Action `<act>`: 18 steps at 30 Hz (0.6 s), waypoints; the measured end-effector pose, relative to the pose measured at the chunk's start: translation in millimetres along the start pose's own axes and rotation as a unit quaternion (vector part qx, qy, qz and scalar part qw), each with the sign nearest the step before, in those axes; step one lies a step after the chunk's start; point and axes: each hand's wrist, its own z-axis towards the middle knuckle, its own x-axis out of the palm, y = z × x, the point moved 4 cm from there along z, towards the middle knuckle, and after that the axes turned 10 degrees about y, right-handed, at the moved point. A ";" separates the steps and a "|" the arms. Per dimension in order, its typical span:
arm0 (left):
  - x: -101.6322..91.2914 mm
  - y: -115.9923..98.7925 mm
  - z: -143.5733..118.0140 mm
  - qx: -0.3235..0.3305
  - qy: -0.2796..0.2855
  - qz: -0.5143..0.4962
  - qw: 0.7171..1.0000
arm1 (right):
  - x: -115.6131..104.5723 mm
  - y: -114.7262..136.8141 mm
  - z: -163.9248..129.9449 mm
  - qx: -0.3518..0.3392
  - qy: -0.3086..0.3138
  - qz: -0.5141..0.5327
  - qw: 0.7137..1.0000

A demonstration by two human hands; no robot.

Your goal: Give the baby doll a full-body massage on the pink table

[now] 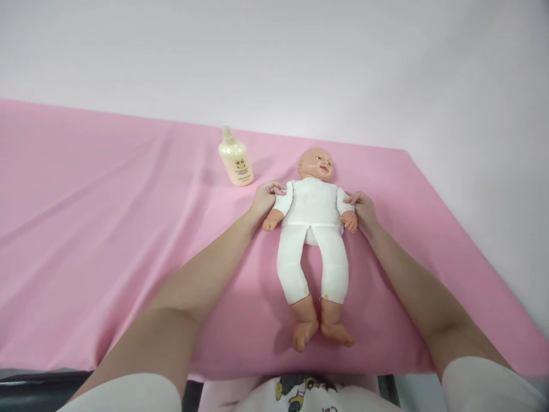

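Note:
A baby doll point(311, 229) in a white suit lies on its back on the pink sheet point(107, 229), head toward the far wall, bare feet toward me. My left hand point(266, 197) rests against the doll's upper arm on the left side, fingers curled on the white sleeve. My right hand point(362, 209) touches the doll's other arm near its shoulder. Both hands flank the torso. I cannot tell how firmly either hand grips the sleeve.
A cream lotion bottle point(235, 158) with a pump top stands on the sheet just left of the doll's head. The pink sheet ends at a corner at the far right, with a white wall behind and beside it.

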 end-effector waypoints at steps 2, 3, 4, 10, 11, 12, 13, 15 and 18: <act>-1.2 2.5 2.5 0.011 0.017 0.014 1.000 | 0.6 1.6 0.0 0.005 0.011 -0.016 1.000; -1.6 4.1 3.7 0.020 0.026 0.023 0.999 | 1.4 2.7 -0.1 0.008 0.019 -0.028 0.999; -1.9 5.8 4.8 0.030 0.035 0.031 0.998 | 2.5 3.9 -0.2 0.009 0.029 -0.043 0.999; -0.7 11.3 3.9 0.066 0.065 0.078 0.993 | 8.9 9.3 -2.1 -0.028 0.030 -0.147 0.988; -0.9 10.1 2.5 0.076 0.058 0.094 0.991 | 9.3 9.6 -3.0 -0.035 0.024 -0.157 0.987; -1.2 8.3 0.9 0.089 0.047 0.113 0.989 | 9.6 10.1 -4.1 -0.042 0.020 -0.166 0.985; -1.6 6.2 -0.9 0.105 0.033 0.132 0.985 | 9.5 11.0 -5.2 -0.050 0.015 -0.176 0.983; -2.0 2.4 -4.3 0.132 0.011 0.169 0.977 | 8.3 14.0 -7.5 -0.070 0.005 -0.200 0.977; -1.8 -0.8 -7.1 0.150 -0.006 0.208 0.967 | 4.9 17.2 -8.7 -0.082 -0.012 -0.237 0.968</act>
